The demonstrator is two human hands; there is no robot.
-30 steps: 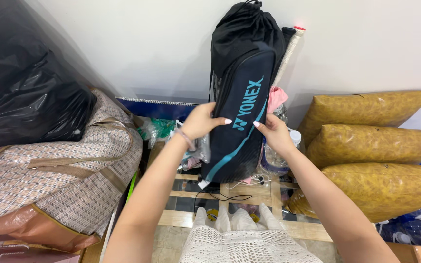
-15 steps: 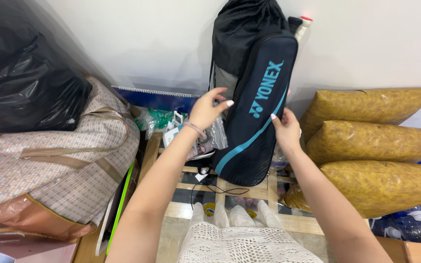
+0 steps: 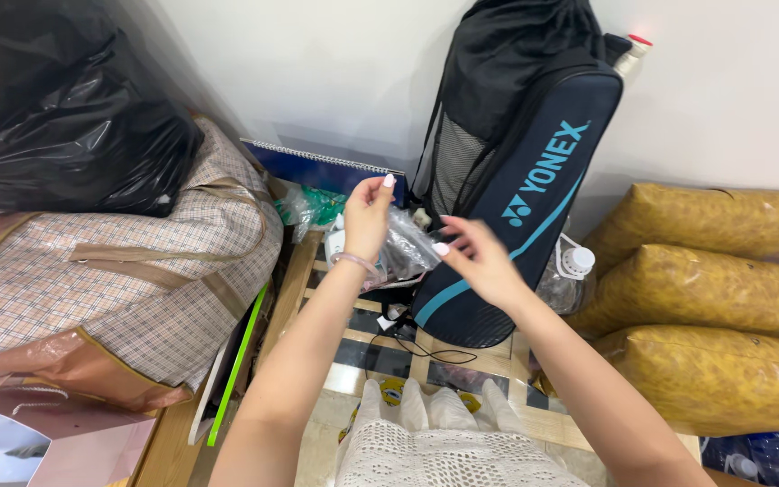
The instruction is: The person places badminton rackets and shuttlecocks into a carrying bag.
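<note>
A dark blue and black racket bag (image 3: pixel 534 171) with a teal stripe leans upright against the white wall. My left hand (image 3: pixel 368 216) hovers just left of it, fingers spread, over a clear plastic bag (image 3: pixel 407 248) of small items. My right hand (image 3: pixel 480 261) is in front of the racket bag's lower part, fingers loosely apart, fingertips touching the plastic bag. Neither hand holds the racket bag.
A checked fabric bag (image 3: pixel 110 280) with a black plastic sack (image 3: pixel 56 117) on top fills the left. Three yellow-brown stuffed sacks (image 3: pixel 723 289) are stacked on the right. A blue spiral notebook (image 3: pixel 317 167), a clear bottle (image 3: pixel 570 271), a wooden slatted frame (image 3: pixel 299 289) and a cable lie near the bag.
Both hands have let go of the racket bag and dropped lower and left toward the clear plastic bag. The racket bag now leans tilted against the wall.
</note>
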